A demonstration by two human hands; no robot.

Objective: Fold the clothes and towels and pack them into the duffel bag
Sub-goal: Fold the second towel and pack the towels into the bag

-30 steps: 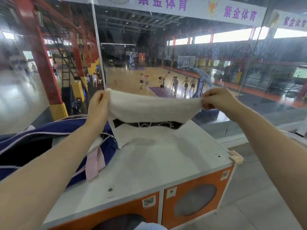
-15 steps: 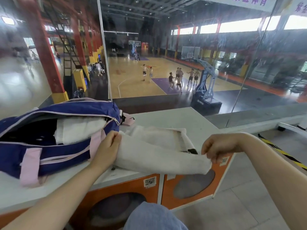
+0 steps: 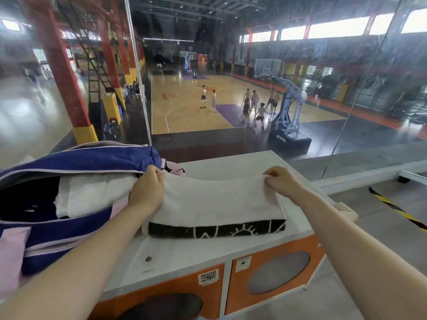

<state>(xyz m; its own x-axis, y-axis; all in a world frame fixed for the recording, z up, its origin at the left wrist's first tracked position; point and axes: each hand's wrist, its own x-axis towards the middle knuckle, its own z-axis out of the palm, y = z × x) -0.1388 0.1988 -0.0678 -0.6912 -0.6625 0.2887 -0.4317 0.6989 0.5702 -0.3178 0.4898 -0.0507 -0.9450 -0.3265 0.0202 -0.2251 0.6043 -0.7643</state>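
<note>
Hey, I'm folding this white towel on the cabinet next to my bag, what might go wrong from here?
The towel lies near the cabinet top's front edge, so it may slip off. The duffel bag already holds a folded white towel, so this one may jam unless folded smaller. Both hands pinch only the far edge, so the fold may skew.

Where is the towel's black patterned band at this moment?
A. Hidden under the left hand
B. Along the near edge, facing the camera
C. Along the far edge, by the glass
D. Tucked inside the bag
B: the band runs along the towel's near edge on the cabinet, while both hands pinch its far corners.
</note>
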